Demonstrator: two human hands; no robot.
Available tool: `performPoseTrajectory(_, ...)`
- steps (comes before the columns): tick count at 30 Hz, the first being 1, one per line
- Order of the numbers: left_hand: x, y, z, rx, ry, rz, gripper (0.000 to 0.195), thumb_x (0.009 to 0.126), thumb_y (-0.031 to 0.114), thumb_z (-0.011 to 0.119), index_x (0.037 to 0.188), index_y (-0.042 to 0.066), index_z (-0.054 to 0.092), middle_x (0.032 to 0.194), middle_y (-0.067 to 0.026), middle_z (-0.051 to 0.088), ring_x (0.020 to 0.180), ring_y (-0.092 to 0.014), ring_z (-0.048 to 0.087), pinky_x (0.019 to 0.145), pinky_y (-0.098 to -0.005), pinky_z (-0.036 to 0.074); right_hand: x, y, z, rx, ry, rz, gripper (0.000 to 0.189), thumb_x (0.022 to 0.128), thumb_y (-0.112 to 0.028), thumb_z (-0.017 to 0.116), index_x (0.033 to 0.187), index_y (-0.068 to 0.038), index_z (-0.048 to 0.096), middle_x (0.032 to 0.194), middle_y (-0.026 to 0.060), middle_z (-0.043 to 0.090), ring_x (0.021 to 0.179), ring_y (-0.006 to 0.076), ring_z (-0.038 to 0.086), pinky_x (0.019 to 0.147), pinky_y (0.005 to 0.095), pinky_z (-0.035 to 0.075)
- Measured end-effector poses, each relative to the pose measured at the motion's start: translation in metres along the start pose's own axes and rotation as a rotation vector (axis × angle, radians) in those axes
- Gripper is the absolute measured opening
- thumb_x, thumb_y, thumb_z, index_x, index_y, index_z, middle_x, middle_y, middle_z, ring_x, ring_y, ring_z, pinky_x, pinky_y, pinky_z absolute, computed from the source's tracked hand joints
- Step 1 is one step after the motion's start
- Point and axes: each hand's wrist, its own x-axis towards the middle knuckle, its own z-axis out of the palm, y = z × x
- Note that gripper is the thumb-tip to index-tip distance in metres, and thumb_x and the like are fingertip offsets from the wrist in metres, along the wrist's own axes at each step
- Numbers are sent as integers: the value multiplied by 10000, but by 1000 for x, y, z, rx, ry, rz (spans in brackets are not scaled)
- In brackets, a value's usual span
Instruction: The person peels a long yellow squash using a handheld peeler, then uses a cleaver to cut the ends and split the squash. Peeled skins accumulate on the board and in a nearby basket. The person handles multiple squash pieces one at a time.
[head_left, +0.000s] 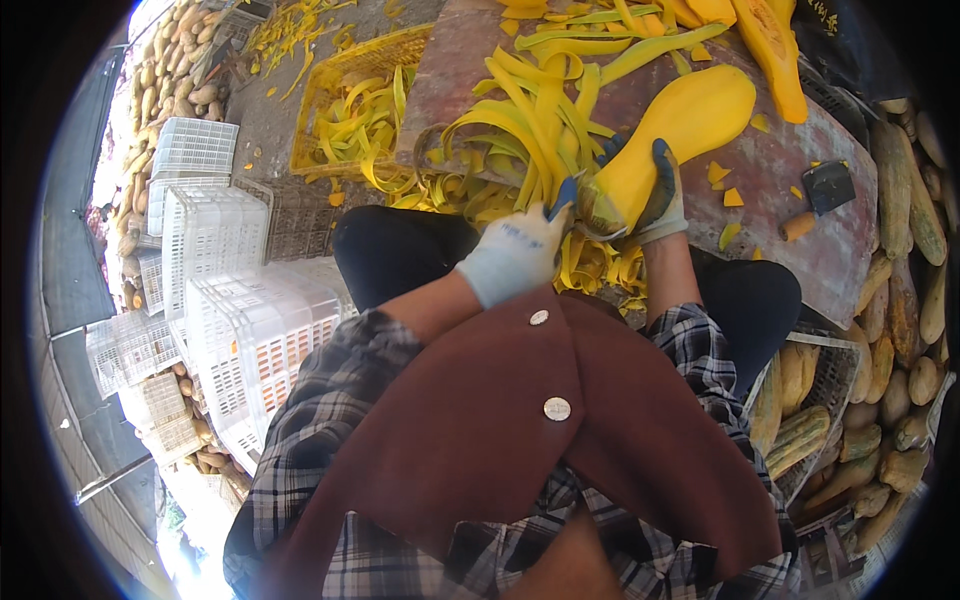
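Note:
My right hand (664, 191), in a white glove with blue coated fingers, grips a peeled yellow squash (686, 112) from below, its thumb on the near side. The squash tilts, with its bulbous end up and away and its narrow end towards me. My left hand (521, 236), gloved alike, is closed at that narrow end on what looks like a peeler (611, 237); its handle is hidden by the fingers. Some greenish skin shows around the narrow end. Long yellow-green peel strips (532, 127) heap just beyond my left hand.
A worn board (817, 262) bears a cleaver (829, 186) with a wooden handle, squash scraps and cut squash (772, 60). A yellow crate (307, 124) holds peels. White plastic crates (217, 232) stack at left. Unpeeled squashes (896, 300) pile at right, some in a crate (844, 375).

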Motion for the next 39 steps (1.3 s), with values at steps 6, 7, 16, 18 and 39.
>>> performPoseTrajectory(6, -46, -22, -2, -158, 65, -128, 762, 874, 193, 613, 1540, 68, 265, 1181, -277, 601, 919, -413, 683, 782, -488, 560, 2, -6, 0, 36, -135, -20, 541, 916, -394, 698, 1282, -22, 555, 1206, 150, 638, 1153, 299, 611, 1016, 463, 509)
performPoseTrajectory(7, -38, -22, -12, -196, 176, -122, 765, 869, 190, 614, 1536, 56, 264, 1174, -275, 602, 922, -414, 680, 787, -486, 558, 2, -5, 1, 33, -69, -16, 549, 915, -396, 699, 1291, -24, 550, 1214, 149, 633, 1157, 300, 609, 1020, 463, 508)
performPoseTrajectory(16, -40, -11, -20, -122, -157, -39, 813, 900, 240, 607, 1585, 96, 194, 1060, -243, 635, 895, -392, 681, 795, -464, 551, -5, -13, 12, 86, -217, -150, 674, 851, -457, 748, 1306, -10, 529, 1159, 130, 632, 1067, 273, 639, 995, 443, 523)
performPoseTrajectory(18, -44, -20, -24, -233, -19, -73, 767, 899, 168, 579, 1576, 98, 224, 1108, -264, 637, 946, -409, 673, 822, -460, 550, -4, -15, 12, 123, -259, -146, 695, 847, -463, 750, 1321, -9, 521, 1167, 130, 629, 1073, 274, 638, 998, 442, 523)
performPoseTrajectory(39, 6, 6, -14, -46, 182, 82, 701, 868, 278, 635, 1484, 68, 372, 1077, -282, 604, 912, -425, 661, 766, -497, 547, -5, -10, 16, 69, -41, -79, 491, 878, -388, 743, 1177, -30, 591, 1084, 149, 676, 1004, 305, 660, 924, 461, 555)
